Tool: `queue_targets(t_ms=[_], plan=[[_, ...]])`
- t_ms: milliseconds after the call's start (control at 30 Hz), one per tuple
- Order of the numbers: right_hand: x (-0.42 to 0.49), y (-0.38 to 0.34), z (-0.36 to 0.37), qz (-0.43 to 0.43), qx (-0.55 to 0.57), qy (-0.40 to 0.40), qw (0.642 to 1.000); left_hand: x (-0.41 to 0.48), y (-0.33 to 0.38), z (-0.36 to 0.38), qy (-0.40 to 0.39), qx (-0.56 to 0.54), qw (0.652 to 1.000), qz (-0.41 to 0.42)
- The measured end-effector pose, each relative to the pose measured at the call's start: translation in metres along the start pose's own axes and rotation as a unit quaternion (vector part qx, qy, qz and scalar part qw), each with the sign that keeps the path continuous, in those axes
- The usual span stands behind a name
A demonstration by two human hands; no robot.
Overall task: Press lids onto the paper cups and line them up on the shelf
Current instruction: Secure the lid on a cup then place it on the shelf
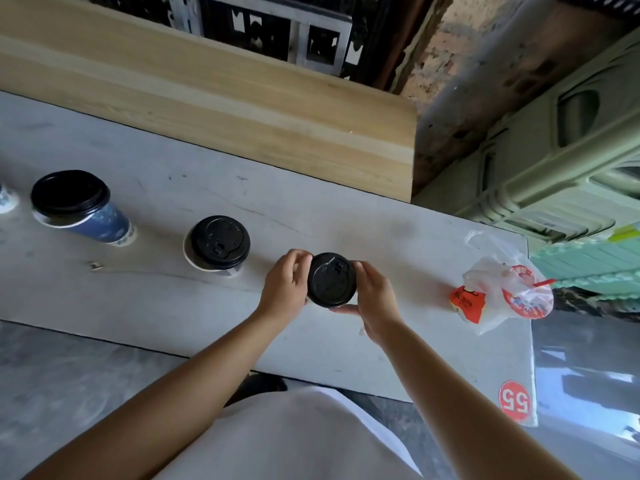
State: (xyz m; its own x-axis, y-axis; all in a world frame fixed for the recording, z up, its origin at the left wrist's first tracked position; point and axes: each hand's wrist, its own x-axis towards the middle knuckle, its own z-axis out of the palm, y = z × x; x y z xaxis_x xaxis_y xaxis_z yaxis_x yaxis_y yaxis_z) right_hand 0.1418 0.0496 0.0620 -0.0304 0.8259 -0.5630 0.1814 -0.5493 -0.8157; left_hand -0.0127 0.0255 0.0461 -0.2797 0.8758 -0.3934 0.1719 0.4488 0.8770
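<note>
Small takeaway-drinks stall or street-side counter, so judged from the stock and fittings: lidded paper cups (220,242) are set out on a scuffed grey counter (346,209), which is backed by a pale wooden shelf (207,98). Stacked green plastic crates (554,161) are seen just to the right, beside a rough, crumbling wall (460,64) and a metal grille (277,26). A sealed drink cup (530,301) is kept in a thin plastic bag (491,271) at the counter's end, and a round red sticker (514,400) marked 55 is fixed near its corner.
</note>
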Motion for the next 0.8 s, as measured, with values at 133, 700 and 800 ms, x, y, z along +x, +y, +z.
queue_targets(t_ms=[133,700,800], plan=[[-0.001,0.008,0.006,-0.027,-0.012,0.035,0.999,0.000,-0.002,0.005,-0.020,0.004,1.000,0.016],[-0.015,0.021,0.006,0.088,0.191,-0.008,0.978,-0.021,-0.010,0.004,0.035,-0.105,0.987,-0.116],[-0.013,0.016,0.006,0.091,0.167,-0.025,0.981,-0.018,-0.008,-0.001,0.034,-0.084,0.987,-0.131]])
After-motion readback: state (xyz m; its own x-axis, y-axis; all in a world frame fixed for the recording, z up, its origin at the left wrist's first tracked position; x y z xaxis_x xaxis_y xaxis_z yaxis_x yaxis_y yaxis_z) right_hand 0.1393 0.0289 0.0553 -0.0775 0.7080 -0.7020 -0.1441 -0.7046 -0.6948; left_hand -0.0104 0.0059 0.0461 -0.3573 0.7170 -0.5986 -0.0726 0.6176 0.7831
